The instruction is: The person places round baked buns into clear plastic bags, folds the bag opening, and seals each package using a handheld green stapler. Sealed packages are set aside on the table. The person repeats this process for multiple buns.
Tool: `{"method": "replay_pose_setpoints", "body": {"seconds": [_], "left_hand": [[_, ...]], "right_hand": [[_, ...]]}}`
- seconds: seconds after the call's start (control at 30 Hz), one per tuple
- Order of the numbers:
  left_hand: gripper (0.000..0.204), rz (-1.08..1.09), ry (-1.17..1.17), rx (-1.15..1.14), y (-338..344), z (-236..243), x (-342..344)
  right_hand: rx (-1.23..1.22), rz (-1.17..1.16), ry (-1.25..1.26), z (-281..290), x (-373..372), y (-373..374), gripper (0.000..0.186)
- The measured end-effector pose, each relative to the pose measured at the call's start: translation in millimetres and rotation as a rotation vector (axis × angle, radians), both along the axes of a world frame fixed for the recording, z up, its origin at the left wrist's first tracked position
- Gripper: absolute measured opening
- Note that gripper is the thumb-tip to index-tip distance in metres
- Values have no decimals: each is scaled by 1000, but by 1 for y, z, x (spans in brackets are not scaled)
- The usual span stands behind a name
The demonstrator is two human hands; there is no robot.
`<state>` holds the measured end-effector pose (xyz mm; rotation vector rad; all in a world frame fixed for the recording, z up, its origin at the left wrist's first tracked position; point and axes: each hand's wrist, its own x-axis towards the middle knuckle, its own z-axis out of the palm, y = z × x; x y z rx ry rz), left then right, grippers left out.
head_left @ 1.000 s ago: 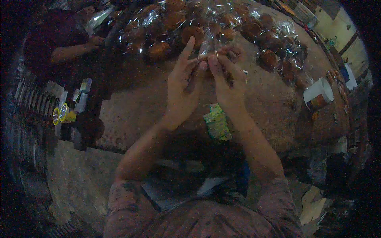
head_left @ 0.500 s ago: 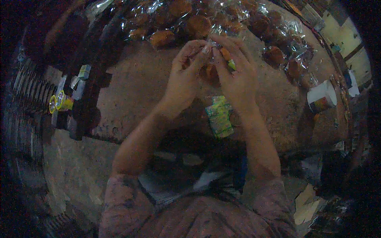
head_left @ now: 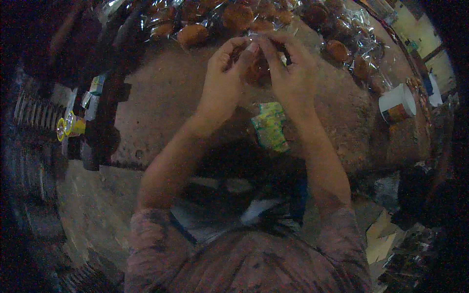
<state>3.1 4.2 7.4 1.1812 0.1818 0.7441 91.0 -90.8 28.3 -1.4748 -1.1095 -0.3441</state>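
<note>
My left hand (head_left: pixel 223 80) and my right hand (head_left: pixel 293 80) meet over the upper middle of the worktable, fingertips pinched together on the gathered top of a clear plastic bag (head_left: pixel 255 38). A round brown item (head_left: pixel 258 72) shows below the pinch, between my hands, partly hidden by my fingers; it looks like a baked piece. A small bit of yellow-green shows behind my right fingers. Just nearer to me, a crumpled yellow-green packet (head_left: pixel 269 126) lies on the table.
Brown round pieces in clear bags (head_left: pixel 192 35) cover the table's (head_left: pixel 151 112) far part. A white cup (head_left: pixel 395 102) sits at the right. Yellow-rimmed containers (head_left: pixel 72 124) and small boxes (head_left: pixel 96 85) are at the left. A co-worker in dark clothing (head_left: pixel 63 44) stands upper left.
My fingers have closed together on the bag's top, and the brown item now shows between my hands. The co-worker's arm at upper left has shifted upward. The view has shifted slightly.
</note>
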Motion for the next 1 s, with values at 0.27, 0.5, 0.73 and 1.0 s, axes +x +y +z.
{"method": "replay_pose_setpoints", "body": {"seconds": [0.27,0.5,0.73,1.0], "left_hand": [[17,-98,-114,-220,5,9,-14],[21,141,-37,327,17,8,-3],[56,154,-203,-39,9,9,-3],[20,54,149,209,19,16,-10]], "right_hand": [[-5,-13,-344,5,8,4,15],[-67,-12,-240,4,10,1,18],[-51,120,61,-3,4,2,22],[32,154,195,5,-1,-5,23]]}}
